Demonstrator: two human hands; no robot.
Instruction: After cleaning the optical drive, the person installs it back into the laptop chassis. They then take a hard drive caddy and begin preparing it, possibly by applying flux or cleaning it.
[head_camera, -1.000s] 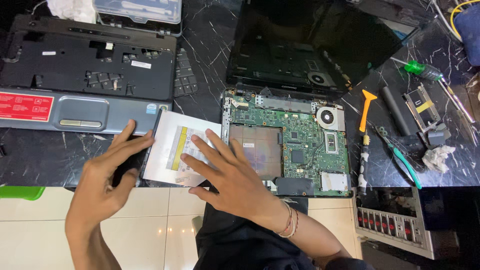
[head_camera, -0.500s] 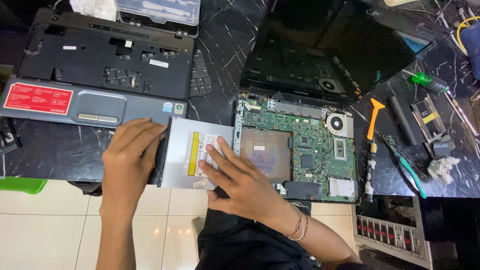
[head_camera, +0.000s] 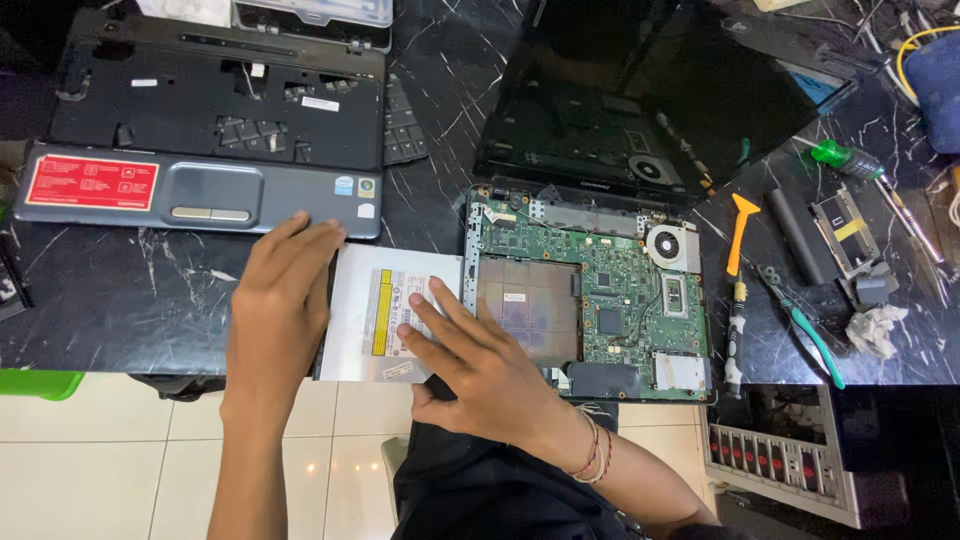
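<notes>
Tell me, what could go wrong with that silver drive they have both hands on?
The silver drive juts past the table edge over the tiled floor, so it might drop if the left hand or right hand slips. It also sits against the bare green circuit board, which a careless push could scrape. The loose screwdriver nearby could get knocked off.

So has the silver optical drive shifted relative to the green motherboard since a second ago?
Yes. The silver optical drive has slid right, toward the green motherboard; its right edge now meets the board's left edge, with the left hand pushing its outer end.
</notes>
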